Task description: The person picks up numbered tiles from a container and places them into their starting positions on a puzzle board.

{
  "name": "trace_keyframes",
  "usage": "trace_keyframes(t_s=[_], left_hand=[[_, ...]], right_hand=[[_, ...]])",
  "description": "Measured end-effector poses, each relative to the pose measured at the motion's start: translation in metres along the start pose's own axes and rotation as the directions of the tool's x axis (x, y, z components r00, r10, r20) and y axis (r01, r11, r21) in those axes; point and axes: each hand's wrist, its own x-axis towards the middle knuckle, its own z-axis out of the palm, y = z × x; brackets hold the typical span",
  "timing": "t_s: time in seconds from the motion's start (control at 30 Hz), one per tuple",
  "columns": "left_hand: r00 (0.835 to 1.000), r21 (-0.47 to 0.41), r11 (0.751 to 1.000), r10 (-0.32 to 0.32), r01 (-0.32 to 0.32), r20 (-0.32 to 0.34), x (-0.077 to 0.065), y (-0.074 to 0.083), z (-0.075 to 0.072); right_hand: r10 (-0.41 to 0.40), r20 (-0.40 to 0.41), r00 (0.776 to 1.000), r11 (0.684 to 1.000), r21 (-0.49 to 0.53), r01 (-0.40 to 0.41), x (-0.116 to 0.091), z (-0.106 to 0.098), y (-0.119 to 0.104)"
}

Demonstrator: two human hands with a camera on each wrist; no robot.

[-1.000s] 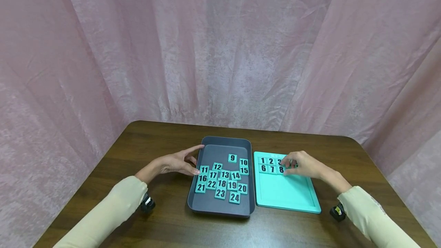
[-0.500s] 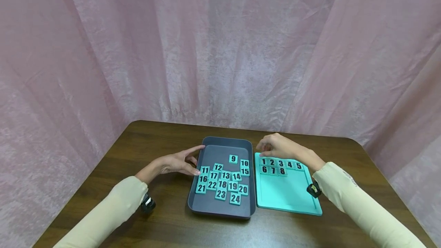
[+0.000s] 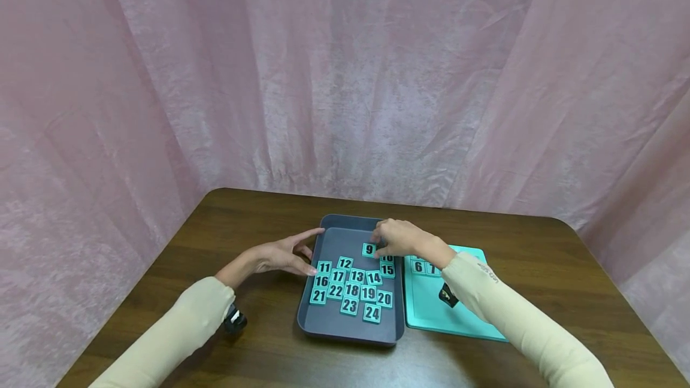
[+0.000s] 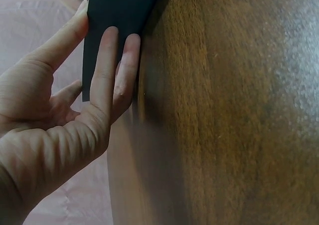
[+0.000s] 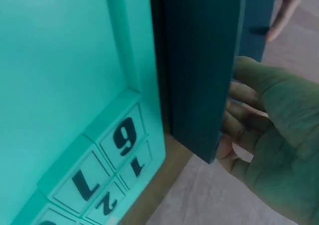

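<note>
A dark grey tray [image 3: 336,325] holds turquoise number tiles, several of them close together in its lower half. My left hand [image 3: 283,254] rests at the tray's left side, thumb and index finger at the rim. In the left wrist view its other fingers [image 4: 104,65] lie straight along the outer wall. My right hand [image 3: 401,237] reaches over the tray's right rim, with bent fingers spread beside the number 9 tile [image 3: 369,250], which lies flat. The hand partly covers the number 10 tile [image 3: 387,258]. In the right wrist view the tray wall hides the fingertips.
A turquoise board [image 3: 431,310] with a raised rim lies right of the tray, partly under the right forearm. Number tiles such as 6 [image 3: 418,266] line its far left corner. Both stand on a brown wooden table [image 3: 259,328]; a pink curtain [image 3: 345,76] hangs behind.
My right hand has moved left from the number 8 tile on the board to the number 9 tile in the tray. The left hand stays at the tray's side.
</note>
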Motion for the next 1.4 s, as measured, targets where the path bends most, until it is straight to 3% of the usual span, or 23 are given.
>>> trace_keyframes(t_s=[0.27,0.67,0.9,1.1,1.4], left_hand=[[1.0,0.003,1.0,0.002,-0.002,-0.007,0.001,0.0,-0.001],[1.0,0.004,1.0,0.006,-0.005,-0.006,0.0,0.002,0.001],[1.0,-0.001,1.0,0.0,0.0,-0.013,0.001,-0.001,0.0],[1.0,0.002,1.0,-0.001,0.001,-0.011,0.001,-0.002,0.001],[1.0,0.012,1.0,0.011,-0.011,0.003,0.001,-0.004,0.0]], right_hand=[[0.029,0.015,0.999,0.994,-0.109,-0.027,0.003,0.006,-0.001],[0.038,0.009,0.999,0.997,-0.062,-0.038,0.002,0.007,-0.005],[-0.053,-0.015,0.998,0.996,0.073,0.054,-0.003,0.003,-0.004],[-0.16,-0.088,0.983,0.962,0.211,0.176,-0.015,-0.003,-0.002],[-0.126,-0.173,0.977,0.919,0.35,0.18,-0.029,-0.009,0.009]])
